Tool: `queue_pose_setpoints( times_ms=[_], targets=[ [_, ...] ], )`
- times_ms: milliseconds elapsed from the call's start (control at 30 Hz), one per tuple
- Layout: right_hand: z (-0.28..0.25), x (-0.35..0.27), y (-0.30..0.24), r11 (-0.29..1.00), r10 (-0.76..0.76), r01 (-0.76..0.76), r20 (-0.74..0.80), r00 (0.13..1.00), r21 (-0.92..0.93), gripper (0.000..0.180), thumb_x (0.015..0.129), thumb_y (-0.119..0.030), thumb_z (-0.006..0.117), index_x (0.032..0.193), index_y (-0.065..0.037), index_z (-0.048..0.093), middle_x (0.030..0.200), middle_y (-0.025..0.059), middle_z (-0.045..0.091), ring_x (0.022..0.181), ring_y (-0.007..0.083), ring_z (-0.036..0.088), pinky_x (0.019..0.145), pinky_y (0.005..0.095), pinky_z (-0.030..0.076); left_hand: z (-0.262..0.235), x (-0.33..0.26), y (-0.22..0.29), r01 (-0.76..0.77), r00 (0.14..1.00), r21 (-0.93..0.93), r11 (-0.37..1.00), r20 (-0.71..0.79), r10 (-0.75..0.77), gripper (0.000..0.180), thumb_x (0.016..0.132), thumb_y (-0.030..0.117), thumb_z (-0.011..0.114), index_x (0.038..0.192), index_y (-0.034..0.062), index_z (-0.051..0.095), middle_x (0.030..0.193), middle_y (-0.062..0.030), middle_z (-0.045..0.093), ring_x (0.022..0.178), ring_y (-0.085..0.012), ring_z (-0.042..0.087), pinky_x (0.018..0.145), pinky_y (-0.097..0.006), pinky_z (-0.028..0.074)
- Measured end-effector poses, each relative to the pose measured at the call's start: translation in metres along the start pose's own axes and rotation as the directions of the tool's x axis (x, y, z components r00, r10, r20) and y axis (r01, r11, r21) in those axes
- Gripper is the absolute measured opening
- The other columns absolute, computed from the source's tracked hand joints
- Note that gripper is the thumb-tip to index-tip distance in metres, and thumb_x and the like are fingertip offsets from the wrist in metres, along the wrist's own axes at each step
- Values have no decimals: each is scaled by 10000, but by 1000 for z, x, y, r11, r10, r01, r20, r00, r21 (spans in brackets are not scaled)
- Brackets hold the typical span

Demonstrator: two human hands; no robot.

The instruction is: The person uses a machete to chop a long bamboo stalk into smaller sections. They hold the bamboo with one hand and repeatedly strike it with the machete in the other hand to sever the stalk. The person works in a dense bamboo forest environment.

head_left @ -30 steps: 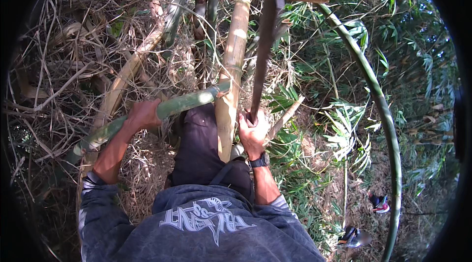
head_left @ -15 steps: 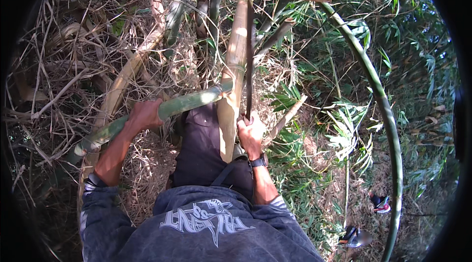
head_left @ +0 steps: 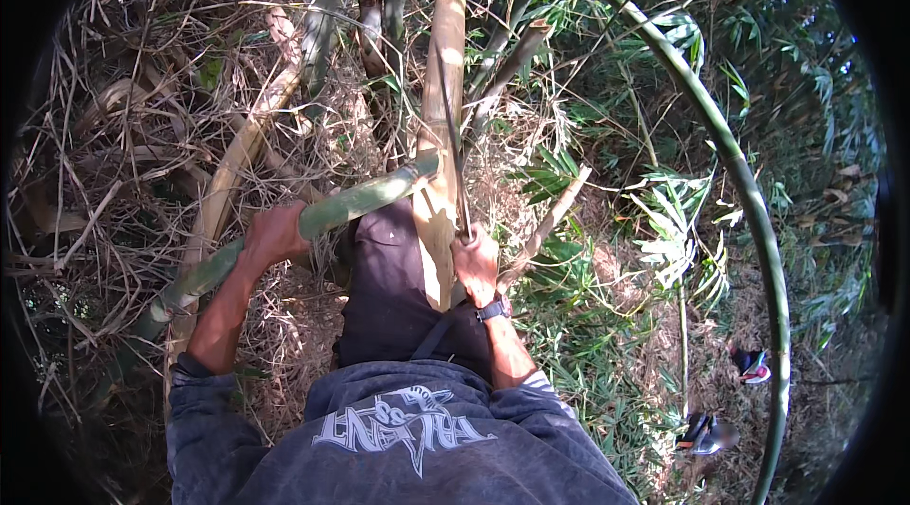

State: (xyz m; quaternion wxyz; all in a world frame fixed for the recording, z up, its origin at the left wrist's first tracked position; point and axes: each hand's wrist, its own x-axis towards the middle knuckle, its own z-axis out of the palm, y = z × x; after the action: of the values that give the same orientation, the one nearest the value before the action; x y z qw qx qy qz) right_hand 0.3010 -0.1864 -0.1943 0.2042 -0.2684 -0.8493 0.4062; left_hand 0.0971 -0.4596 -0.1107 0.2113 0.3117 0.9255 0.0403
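Observation:
My left hand [head_left: 277, 232] is wrapped round a green bamboo pole [head_left: 355, 202], which slants up to the right. Its right end lies against or just in front of a thick pale bamboo stem [head_left: 443, 107]; I cannot tell whether they are joined. The pale stem narrows to a bare, light-coloured lower end over my dark trousers [head_left: 384, 263]. Just right of that stem, my right hand [head_left: 477, 263] is closed on the handle of a machete [head_left: 450, 130]. Its long dark blade points away from me, seen nearly edge-on, crossing in front of the pale stem. The handle is mostly hidden in my fist.
A long green bamboo [head_left: 735, 164] arches down the right side. Dry tangled twigs [head_left: 123, 145] fill the left. A short broken stub [head_left: 550, 216] sticks up beside my right hand. Leafy shoots [head_left: 668, 230] stand farther right. A person [head_left: 703, 434] is at lower right.
The machete's blade has swung left and turned, from beside the pale stem to across it. My right hand has shifted slightly down and left; my left hand keeps its grip.

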Motion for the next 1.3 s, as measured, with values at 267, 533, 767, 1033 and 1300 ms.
queue_pose_setpoints(
  times_ms=[267,533,767,1033,1300],
  targets=[
    [11,4,32,987,119,-111,60,991,-115,259,775,-264,643,844,-15,619,660,167,634,625,318,660,592,396,521,8,3,5,-12,996,40,999,-88,15,383,665,200,674,1007,80,549,865,-175,669,840,-370,655,745,-464,522],
    [-16,18,-39,1000,11,-11,-8,1000,-3,180,756,-101,654,882,0,575,656,121,575,557,260,558,552,348,457,7,-1,0,3,999,34,999,-42,-1,426,657,220,701,1021,80,530,901,-173,657,852,-382,642,726,-480,510],
    [5,8,38,983,185,-181,127,975,-42,200,740,-161,631,858,1,621,652,213,613,595,328,642,588,412,506,6,1,9,20,998,76,997,-57,-16,388,671,222,688,1006,89,545,894,-162,671,846,-348,661,760,-451,521],
    [-22,21,-24,994,108,-107,93,990,-23,149,750,-128,625,840,-13,593,666,149,631,609,270,638,582,373,500,17,-8,9,12,985,139,990,-173,12,368,689,194,725,977,91,522,899,-148,642,824,-349,655,714,-455,526],
    [-3,16,75,983,182,-178,185,966,-38,223,740,-155,627,918,-20,628,762,176,648,706,323,649,652,371,516,40,-7,6,-41,953,202,979,-286,99,461,661,148,772,1050,91,532,853,-130,609,778,-335,642,666,-443,528]
  ],
)
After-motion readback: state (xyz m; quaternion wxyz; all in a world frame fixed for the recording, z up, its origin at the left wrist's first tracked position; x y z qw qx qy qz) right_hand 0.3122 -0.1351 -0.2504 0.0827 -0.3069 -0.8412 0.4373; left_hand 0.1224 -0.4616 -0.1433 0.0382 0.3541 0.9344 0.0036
